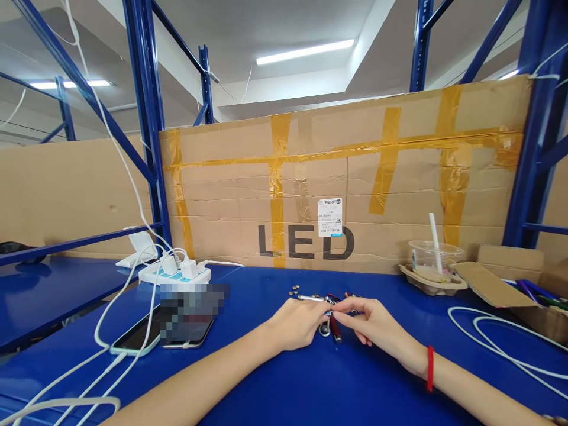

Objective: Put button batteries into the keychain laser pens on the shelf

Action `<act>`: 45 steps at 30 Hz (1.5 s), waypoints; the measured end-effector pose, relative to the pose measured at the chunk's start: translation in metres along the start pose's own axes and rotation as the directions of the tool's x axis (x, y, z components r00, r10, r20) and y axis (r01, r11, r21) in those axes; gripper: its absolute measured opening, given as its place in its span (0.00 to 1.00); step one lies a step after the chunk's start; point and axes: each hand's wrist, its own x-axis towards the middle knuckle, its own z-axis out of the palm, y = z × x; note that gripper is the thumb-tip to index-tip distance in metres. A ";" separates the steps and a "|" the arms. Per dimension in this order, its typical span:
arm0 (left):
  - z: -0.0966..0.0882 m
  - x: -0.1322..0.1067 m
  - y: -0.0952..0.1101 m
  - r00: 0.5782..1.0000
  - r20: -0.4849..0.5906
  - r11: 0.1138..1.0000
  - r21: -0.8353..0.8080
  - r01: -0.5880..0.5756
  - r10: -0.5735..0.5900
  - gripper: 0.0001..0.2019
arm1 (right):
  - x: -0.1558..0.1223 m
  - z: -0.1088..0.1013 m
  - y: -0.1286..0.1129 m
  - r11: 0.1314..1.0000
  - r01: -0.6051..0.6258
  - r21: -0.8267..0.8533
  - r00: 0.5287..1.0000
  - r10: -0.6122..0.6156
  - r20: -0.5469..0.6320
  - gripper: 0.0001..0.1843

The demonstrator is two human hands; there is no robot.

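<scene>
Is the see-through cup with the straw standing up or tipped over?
Standing up: the cup sits in a brown holder, its open top facing up and the straw poking out.

You face a tall cardboard panel (222, 213) that stands like a wall along the back of your glossy blue tabletop (355, 390); strips of amber tape (451, 177) cross it, "LED" is printed low in large dark letters, and a white label (330, 218) sits just above; blue metal uprights (144, 77) flank it on both sides. To your left lies another blue surface (53, 296), backed by more cardboard (66, 195); above you, a pale ceiling (248, 23) with deep beams carries a lit tube light (306, 52), and another glows farther left.
</scene>
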 end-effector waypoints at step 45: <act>0.002 -0.001 -0.003 0.998 -0.028 0.997 0.053 -0.058 0.060 0.10 | -0.004 -0.001 -0.006 0.994 -0.070 0.087 0.998 0.069 0.012 0.23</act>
